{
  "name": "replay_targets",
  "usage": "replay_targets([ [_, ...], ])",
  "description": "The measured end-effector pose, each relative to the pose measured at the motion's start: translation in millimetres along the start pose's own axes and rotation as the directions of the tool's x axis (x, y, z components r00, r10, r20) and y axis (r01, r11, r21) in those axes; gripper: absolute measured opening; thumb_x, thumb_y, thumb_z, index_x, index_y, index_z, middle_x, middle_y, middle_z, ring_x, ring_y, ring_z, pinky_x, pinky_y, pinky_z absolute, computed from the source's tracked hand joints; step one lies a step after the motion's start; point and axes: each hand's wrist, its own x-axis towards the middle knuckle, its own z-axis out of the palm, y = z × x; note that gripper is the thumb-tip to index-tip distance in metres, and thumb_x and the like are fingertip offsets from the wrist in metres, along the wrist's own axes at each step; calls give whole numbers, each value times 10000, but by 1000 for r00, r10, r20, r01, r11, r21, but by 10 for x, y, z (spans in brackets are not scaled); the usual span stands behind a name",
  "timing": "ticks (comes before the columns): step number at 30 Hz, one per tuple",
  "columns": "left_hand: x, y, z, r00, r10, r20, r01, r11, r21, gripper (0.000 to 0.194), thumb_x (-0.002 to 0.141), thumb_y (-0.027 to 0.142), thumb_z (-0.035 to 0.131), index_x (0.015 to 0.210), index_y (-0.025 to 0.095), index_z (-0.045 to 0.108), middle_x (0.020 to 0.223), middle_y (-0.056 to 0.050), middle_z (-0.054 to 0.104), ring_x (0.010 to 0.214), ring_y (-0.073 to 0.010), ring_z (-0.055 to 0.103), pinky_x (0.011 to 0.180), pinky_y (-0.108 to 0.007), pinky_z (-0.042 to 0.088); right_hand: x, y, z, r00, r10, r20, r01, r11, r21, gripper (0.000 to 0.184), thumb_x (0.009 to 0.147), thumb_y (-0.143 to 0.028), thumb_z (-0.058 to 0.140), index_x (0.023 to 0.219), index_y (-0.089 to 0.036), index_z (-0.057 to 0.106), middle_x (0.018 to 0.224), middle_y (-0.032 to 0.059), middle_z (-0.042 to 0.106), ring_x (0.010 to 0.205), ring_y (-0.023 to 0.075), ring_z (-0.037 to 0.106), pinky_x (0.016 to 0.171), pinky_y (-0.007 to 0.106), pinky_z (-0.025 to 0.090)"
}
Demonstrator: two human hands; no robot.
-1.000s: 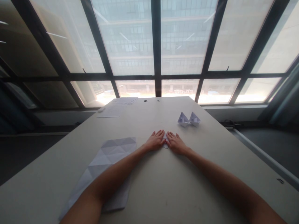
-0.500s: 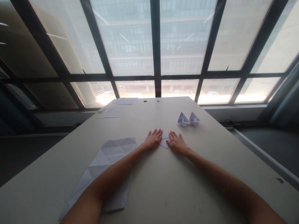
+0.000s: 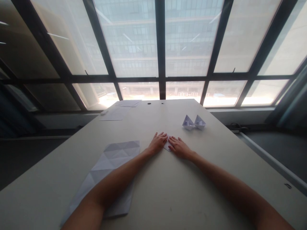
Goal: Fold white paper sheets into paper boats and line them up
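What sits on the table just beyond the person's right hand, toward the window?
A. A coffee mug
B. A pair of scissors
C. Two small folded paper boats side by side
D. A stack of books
C: two small folded paper boats stand side by side on the table, past the right hand, which lies flat with the left hand on a small piece of paper.

Both forearms are bare right up to the frame edge, no sleeves, no watch or rings showing. Left hand (image 3: 157, 143) and right hand (image 3: 178, 147): ungloved, nails painted a reddish-pink.
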Motion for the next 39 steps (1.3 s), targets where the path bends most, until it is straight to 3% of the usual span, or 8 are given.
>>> replay_targets([
  [5,-31,40,15,990,60,127,-61,998,1,535,1050,401,274,1556,229,295,1619,-88,291,1510,-234,211,1207,-552,144,-1,-22,-6,998,69,-12,-69,997,-42,618,1034,-452,272,1546,-110,329,1594,153,318,1493,252,248,1213,478,141],
  [12,-46,31,22,982,-31,189,29,999,16,685,1030,567,194,1596,182,178,1650,-119,144,1528,-285,120,1196,-585,112,2,-29,-18,992,122,-7,-122,990,-73,631,1038,-469,242,1534,-93,345,1595,173,305,1497,254,232,1207,478,141],
  [18,-52,36,-13,972,-94,215,85,995,52,752,1011,601,214,1595,132,154,1647,-164,103,1530,-298,94,1194,-574,89,9,7,3,989,148,-14,-148,987,-69,633,1027,-466,299,1525,-79,353,1591,190,310,1493,265,240,1204,494,139],
  [23,-80,-1,-69,970,-12,242,6,1000,23,806,988,657,240,1600,143,130,1650,-152,95,1533,-276,81,1202,-553,68,15,110,3,991,134,-13,-134,991,-19,603,986,-361,399,1528,-99,354,1600,164,304,1496,245,236,1209,475,137],
  [29,-90,-32,-63,975,31,221,-31,1000,-2,905,931,764,257,1602,169,136,1649,-141,130,1531,-276,104,1208,-530,57,-12,186,-72,997,68,-20,-67,997,35,633,959,-408,468,1523,-139,374,1590,156,330,1487,241,263,1208,477,143],
  [39,-96,-11,-62,981,22,191,-25,1000,16,861,951,747,222,1603,190,151,1648,-137,141,1530,-278,113,1208,-511,86,-9,186,-37,997,71,-8,-70,997,11,644,994,-462,418,1552,-155,321,1611,147,286,1504,240,214,1213,479,128],
])
